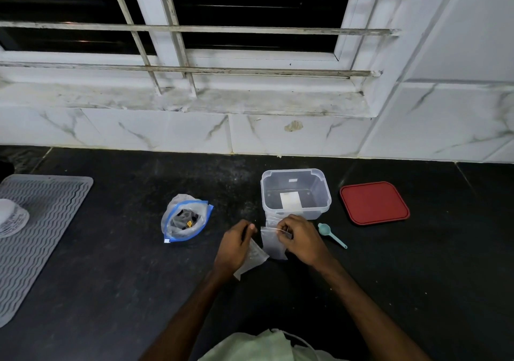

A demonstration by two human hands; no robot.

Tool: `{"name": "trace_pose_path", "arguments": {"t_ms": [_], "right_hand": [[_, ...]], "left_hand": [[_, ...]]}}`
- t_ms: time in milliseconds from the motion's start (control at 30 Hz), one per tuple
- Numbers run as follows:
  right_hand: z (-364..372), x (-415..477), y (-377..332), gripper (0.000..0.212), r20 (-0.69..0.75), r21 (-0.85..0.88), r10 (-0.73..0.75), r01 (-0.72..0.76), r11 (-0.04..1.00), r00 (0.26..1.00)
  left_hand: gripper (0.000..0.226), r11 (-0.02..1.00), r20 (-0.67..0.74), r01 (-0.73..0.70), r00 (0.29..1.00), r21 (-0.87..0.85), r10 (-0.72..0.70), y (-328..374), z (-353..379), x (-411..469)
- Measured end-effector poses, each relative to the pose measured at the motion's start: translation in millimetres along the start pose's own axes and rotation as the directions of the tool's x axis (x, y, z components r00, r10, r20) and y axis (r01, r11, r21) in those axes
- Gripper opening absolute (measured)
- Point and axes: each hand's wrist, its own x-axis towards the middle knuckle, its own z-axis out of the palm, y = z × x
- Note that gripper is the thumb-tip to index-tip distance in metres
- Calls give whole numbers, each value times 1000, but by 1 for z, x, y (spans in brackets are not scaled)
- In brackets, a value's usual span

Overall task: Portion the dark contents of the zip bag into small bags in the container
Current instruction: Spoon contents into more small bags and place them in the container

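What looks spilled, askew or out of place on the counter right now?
Nothing looks spilled. The zip bag slumps open on the counter, dark contents inside. The red lid lies flat beside the container, the teal scoop by the right hand. Only oddity: a brownish smear on the wall tile.

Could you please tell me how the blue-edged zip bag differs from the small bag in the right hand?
The zip bag has a blue edge and holds dark contents; the small bag is plain and looks empty. The zip bag sits on the counter, mouth open, untouched; the small bag is pinched at its top by the right hand. The zip bag looks larger than the small bag. Both are clear plastic.
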Motion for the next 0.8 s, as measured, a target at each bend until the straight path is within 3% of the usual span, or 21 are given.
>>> {"name": "trace_pose_path", "arguments": {"t_ms": [133, 267, 433, 600, 800], "right_hand": [[0, 1, 2, 7, -14, -1, 2, -2, 1000, 1000], [1, 2, 2, 6, -26, 19, -12, 12, 1000, 1000], [1, 1, 6, 9, -31, -4, -16, 16, 1000, 999], [1, 1, -1, 9, -44, -16, -55, 54, 998, 998], [5, 3, -2, 6, -55, -71, -64, 60, 996, 996]], "left_hand": [[18, 989, -30, -106, 994, 99, 110, 4, 4, 6], [12, 968, 45, -172, 985, 183, 166, 6, 7, 10], [1, 964, 3, -188, 982, 189, 191, 10, 12, 12], [6, 963, -10, -214, 976, 163, 218, 12, 16, 11], [6, 986, -58, -125, 989, 112, 132, 15, 16, 9]]}}
